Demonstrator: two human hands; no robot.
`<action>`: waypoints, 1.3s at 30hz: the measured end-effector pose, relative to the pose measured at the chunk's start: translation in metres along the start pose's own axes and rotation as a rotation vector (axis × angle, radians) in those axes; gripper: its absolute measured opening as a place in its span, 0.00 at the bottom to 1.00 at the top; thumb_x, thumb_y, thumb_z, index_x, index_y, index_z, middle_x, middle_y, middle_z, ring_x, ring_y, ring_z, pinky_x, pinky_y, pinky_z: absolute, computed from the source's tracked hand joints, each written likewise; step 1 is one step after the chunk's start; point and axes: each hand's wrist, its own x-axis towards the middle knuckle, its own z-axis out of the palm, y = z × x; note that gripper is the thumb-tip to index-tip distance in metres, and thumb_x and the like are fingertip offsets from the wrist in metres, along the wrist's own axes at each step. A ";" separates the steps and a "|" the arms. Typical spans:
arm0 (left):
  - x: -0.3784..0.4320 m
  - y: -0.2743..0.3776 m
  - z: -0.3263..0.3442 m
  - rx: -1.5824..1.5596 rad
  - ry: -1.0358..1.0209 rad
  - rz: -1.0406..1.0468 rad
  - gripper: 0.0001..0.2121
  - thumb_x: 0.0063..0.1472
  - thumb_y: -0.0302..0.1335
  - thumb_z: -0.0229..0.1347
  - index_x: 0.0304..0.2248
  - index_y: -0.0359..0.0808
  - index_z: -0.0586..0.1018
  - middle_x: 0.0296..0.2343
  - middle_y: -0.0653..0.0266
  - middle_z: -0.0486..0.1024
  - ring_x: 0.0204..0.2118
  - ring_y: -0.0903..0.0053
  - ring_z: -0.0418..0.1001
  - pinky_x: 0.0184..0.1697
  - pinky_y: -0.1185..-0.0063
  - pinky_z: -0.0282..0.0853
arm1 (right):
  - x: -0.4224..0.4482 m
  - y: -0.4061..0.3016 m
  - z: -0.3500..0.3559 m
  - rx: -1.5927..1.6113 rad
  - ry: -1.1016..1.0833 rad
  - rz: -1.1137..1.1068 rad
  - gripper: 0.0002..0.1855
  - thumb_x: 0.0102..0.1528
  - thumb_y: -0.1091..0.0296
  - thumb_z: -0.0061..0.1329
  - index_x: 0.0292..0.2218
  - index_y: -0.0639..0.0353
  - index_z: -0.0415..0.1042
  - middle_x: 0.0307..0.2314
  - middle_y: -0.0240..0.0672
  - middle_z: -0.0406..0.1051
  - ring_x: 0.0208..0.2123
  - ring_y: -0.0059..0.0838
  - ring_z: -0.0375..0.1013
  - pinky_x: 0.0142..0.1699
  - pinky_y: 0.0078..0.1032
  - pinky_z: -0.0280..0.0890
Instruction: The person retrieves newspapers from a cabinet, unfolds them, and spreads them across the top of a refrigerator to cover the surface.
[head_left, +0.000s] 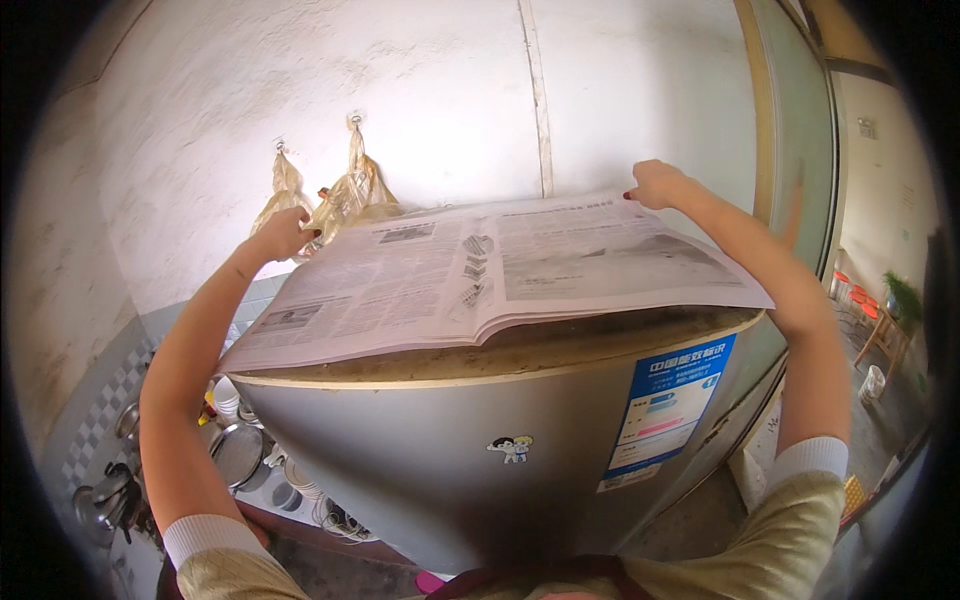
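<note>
Sheets of newspaper (480, 270) lie spread over the top of a grey refrigerator (420, 442), whose dusty top edge shows below the near side of the paper. My left hand (283, 235) grips the newspaper's far left corner. At the far right corner, my right hand (657, 184) pinches the paper between thumb and fingers. The near edge hangs loose and slightly lifted, with several layers visible near the middle fold. An energy label (664, 412) and a small cartoon sticker (511, 448) are on the refrigerator door.
Plastic bags (352, 187) hang from wall hooks behind my left hand. Pans (237, 454) and stacked dishes (300, 476) stand on a counter at lower left. A glass panel (802, 150) rises at right; beyond it are red-topped stools (862, 300) and a plant (902, 300).
</note>
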 end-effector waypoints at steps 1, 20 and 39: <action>-0.001 0.009 -0.015 0.029 -0.097 -0.078 0.22 0.60 0.37 0.57 0.46 0.27 0.73 0.36 0.51 0.78 0.34 0.65 0.77 0.33 0.73 0.74 | -0.007 0.001 -0.005 -0.091 0.127 -0.063 0.22 0.58 0.56 0.49 0.36 0.74 0.74 0.32 0.52 0.75 0.35 0.43 0.76 0.42 0.37 0.71; -0.158 0.199 -0.132 -0.345 -0.246 0.575 0.26 0.52 0.38 0.65 0.46 0.30 0.76 0.42 0.53 0.77 0.45 0.64 0.75 0.50 0.68 0.70 | -0.176 -0.166 -0.158 0.497 -0.316 -0.746 0.20 0.57 0.60 0.50 0.46 0.64 0.73 0.39 0.48 0.75 0.40 0.39 0.75 0.46 0.30 0.68; -0.161 0.205 -0.129 -0.360 -0.192 0.660 0.10 0.59 0.18 0.54 0.41 0.30 0.80 0.31 0.53 0.80 0.33 0.71 0.79 0.39 0.76 0.74 | -0.173 -0.168 -0.154 0.603 -0.407 -0.608 0.16 0.55 0.68 0.51 0.44 0.66 0.74 0.36 0.46 0.77 0.39 0.30 0.76 0.46 0.24 0.67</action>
